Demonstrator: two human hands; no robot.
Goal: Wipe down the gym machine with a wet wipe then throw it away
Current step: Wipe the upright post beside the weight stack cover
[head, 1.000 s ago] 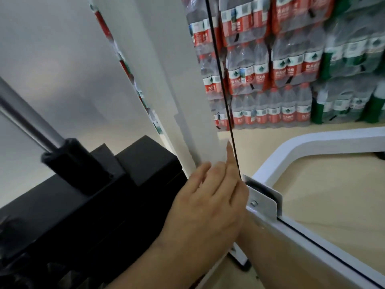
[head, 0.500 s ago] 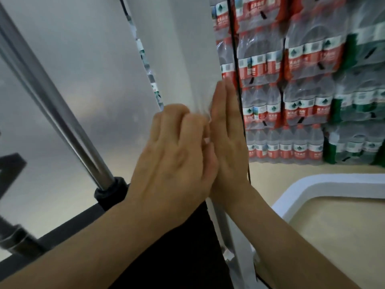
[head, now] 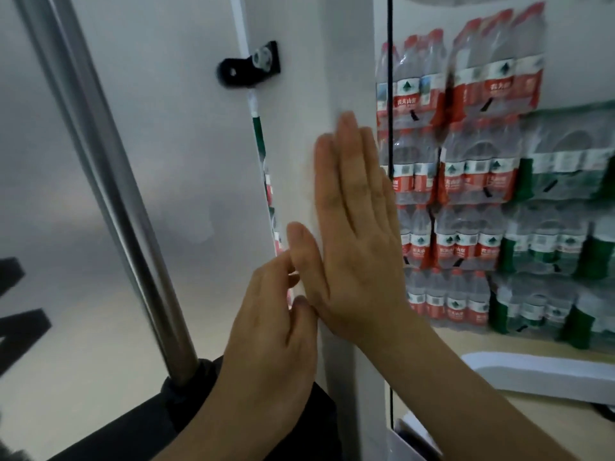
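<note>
My right hand presses flat, fingers straight and together, against the white upright panel of the gym machine. My left hand meets it at the thumb with its fingers curled, and I cannot tell whether they pinch anything. The wet wipe cannot be made out; it may lie under my right palm.

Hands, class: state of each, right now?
Left hand: fingers curled; holding anything cannot be told.
Right hand: open, pressed flat on the white upright.

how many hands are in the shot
2. The right hand lies flat on the white post, fingers straight; the left hand sits below-left, fingers curled by its thumb.
</note>
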